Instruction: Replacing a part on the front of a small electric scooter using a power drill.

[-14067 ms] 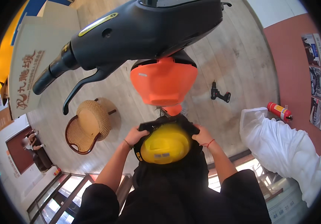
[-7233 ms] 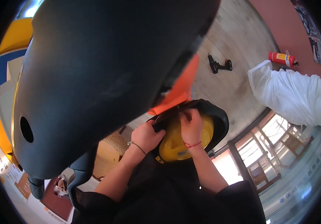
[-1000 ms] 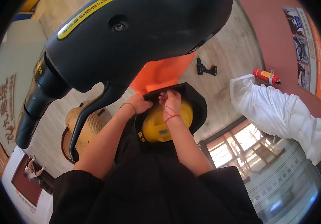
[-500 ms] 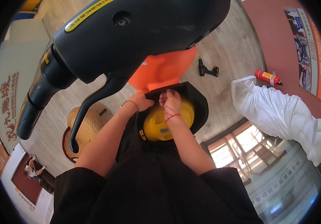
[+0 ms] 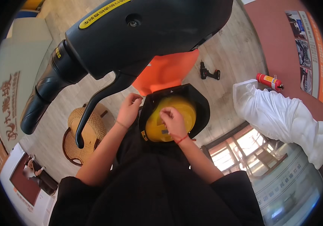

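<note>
A black open box (image 5: pixel 204 107) stands in front of me with a yellow helmet (image 5: pixel 157 126) inside. An orange panel (image 5: pixel 165 73) rises from the far rim of the box. Over the helmet is my right hand (image 5: pixel 173 119), its thumb and fingers pinched together. Just outside the box's left rim, my left hand (image 5: pixel 130 108) is raised with curled fingertips meeting the thumb. Whatever either pinch holds is too small or hidden to make out. Above them hangs a black handlebar (image 5: pixel 131 41) with a grip (image 5: pixel 43 96) and a curved brake lever (image 5: pixel 93 101).
On the wood-look floor lie a black cordless drill (image 5: pixel 209 71) and a woven straw hat (image 5: pixel 80 128) on a small chair. To the right are a white cloth-covered form (image 5: pixel 278 115) and a red fire extinguisher (image 5: pixel 269 81). A person (image 5: pixel 37 173) stands at the far left.
Both hands have come away from the box's far rim. My left hand has moved left, outside the box; my right has drawn nearer over the helmet. The view has shifted slightly.
</note>
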`<state>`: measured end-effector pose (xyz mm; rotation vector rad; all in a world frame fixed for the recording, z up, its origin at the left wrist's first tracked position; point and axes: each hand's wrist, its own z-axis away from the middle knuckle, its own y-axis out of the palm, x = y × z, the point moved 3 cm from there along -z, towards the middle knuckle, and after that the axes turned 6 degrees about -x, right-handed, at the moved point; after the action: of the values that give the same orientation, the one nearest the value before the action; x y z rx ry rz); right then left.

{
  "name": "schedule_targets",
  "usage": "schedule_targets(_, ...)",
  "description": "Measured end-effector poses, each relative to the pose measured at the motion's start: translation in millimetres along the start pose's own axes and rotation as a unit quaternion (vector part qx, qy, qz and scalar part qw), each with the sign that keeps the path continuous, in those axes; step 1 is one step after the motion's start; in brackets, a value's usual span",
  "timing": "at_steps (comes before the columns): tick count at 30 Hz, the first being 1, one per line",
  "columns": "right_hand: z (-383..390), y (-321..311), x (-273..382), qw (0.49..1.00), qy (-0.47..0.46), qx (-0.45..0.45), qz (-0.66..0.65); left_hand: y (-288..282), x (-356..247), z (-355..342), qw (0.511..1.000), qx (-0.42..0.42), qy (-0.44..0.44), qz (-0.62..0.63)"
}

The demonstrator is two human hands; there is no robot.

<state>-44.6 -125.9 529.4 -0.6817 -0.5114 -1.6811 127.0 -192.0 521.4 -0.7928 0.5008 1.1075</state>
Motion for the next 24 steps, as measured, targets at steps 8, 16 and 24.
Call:
schedule_targets(8, 36, 20, 32, 0.964, -0.206, 0.016, 0.165, 31, -21, 51, 0.973, 0.199, -0.075, 0.094)
schedule_targets(16, 30, 20, 19, 0.875, -0.365, -0.026, 0.316, 45, -41, 58, 0.985, 0.157, 0.036, -0.053)
schedule_targets(24, -3, 5, 1, 0.981, -0.123, -0.117, 0.09, 19, -42, 46, 0.996, -0.025, 0.042, -0.071)
